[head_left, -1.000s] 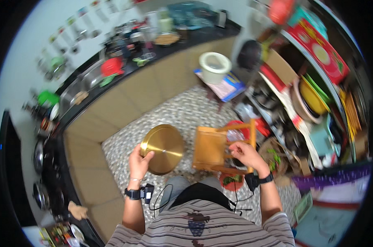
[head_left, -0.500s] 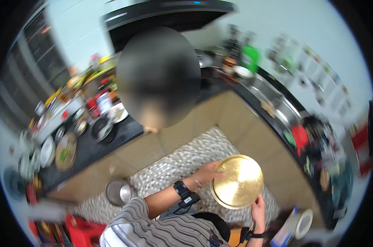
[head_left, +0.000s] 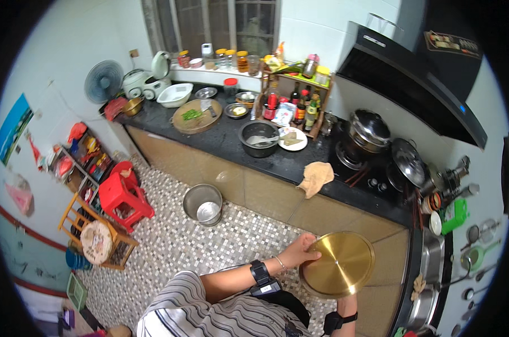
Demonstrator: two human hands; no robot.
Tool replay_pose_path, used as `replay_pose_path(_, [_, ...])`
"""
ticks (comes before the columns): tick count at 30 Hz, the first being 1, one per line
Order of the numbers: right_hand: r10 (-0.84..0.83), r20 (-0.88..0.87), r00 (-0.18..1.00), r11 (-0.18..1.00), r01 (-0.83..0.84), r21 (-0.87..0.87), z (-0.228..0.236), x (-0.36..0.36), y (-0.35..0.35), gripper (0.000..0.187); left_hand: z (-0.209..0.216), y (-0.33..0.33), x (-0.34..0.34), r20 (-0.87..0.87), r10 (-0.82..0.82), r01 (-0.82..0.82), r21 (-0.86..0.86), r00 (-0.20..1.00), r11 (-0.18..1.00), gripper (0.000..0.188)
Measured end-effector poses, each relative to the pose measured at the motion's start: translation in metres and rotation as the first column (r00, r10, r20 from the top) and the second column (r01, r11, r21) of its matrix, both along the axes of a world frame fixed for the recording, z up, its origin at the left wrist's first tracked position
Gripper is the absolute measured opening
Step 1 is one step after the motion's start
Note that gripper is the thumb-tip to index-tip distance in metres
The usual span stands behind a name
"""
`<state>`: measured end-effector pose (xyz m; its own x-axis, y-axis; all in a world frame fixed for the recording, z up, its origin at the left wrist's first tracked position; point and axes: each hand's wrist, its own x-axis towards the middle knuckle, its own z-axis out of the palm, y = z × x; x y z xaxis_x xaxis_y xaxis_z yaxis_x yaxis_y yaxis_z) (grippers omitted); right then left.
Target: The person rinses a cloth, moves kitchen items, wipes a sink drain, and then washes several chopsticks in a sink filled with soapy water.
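The round brass-coloured tray (head_left: 337,264) sits low in the view, at about 5 o'clock from centre, held in the air above the mosaic tile floor (head_left: 237,236) and just in front of the bench (head_left: 265,163) corner. It is tilted, with its flat polished face turned up toward the camera.

The left hand (head_left: 300,251) grips the tray at its 9 o'clock rim, fingers curled over the edge and thumb on the face. The left wrist carries a dark watch and a thin bracelet. The right hand is hidden behind the tray at its 6 o'clock edge; only the right wrist (head_left: 340,321) with a dark band shows, so whether that hand is closed on the tray cannot be determined.

At 10 o'clock from the tray, a steel bucket (head_left: 202,204) stands on the floor against the bench front. At 12 o'clock, a beige cloth (head_left: 316,177) hangs over the bench edge. Beyond it, a dark pot (head_left: 259,138) and a white plate (head_left: 292,139) rest on the bench top. At 1 o'clock, a lidded steel pot (head_left: 368,130) sits on the stove under the black range hood (head_left: 412,73). Far to 9 o'clock, a red plastic stool (head_left: 124,195) stands on the floor.
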<state>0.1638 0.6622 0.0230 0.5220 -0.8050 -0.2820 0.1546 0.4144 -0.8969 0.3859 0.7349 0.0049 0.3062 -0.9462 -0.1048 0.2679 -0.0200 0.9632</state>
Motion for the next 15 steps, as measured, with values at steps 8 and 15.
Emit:
replay_pose_path(8, [0.316, 0.145, 0.937, 0.945, -0.324, 0.036, 0.022, 0.160, -0.055, 0.021, 0.057, 0.061, 0.059, 0.828, 0.292, -0.190, -0.227, 0.479, 0.955, 0.043])
replay_pose_path(15, [0.419, 0.172, 0.892, 0.903, -0.428, 0.022, 0.040, 0.291, -0.028, 0.011, 0.075, 0.093, 0.148, 0.915, 0.373, -0.371, -0.296, 0.156, 0.880, 0.030])
